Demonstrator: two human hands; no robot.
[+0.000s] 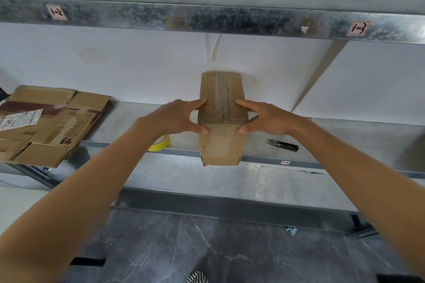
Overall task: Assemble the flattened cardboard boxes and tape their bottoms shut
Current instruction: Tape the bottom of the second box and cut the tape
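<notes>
Now both hands hold a small cardboard box (220,145) at the shelf edge

Closest to the camera is a dark marbled floor (207,248), with a striped thing (197,277) at the bottom edge that I cannot identify. Two bare forearms reach forward over a lower metal shelf (299,188). The left hand (174,117) grips the left side of the box: the thumb presses on the near face and the fingers lie curled over the top. The right hand (266,119) holds the right side in the same way. The box is closed on top, and a strip of tape runs along its middle seam, away from the person. Its near end reaches over the front edge of the middle shelf (345,135); whether it rests there or is lifted, I cannot tell.

A yellow tape roll (162,143) lies just beside the box on the left, partly hidden behind the left forearm. Black thread snips (283,144) lie on the right, apart from the box. Far left, flattened cardboard boxes (46,126) lie in a pile that hangs over the shelf edge. Behind stands a white wall (138,64), and above it a metal beam (207,18) carries two handwritten labels.
</notes>
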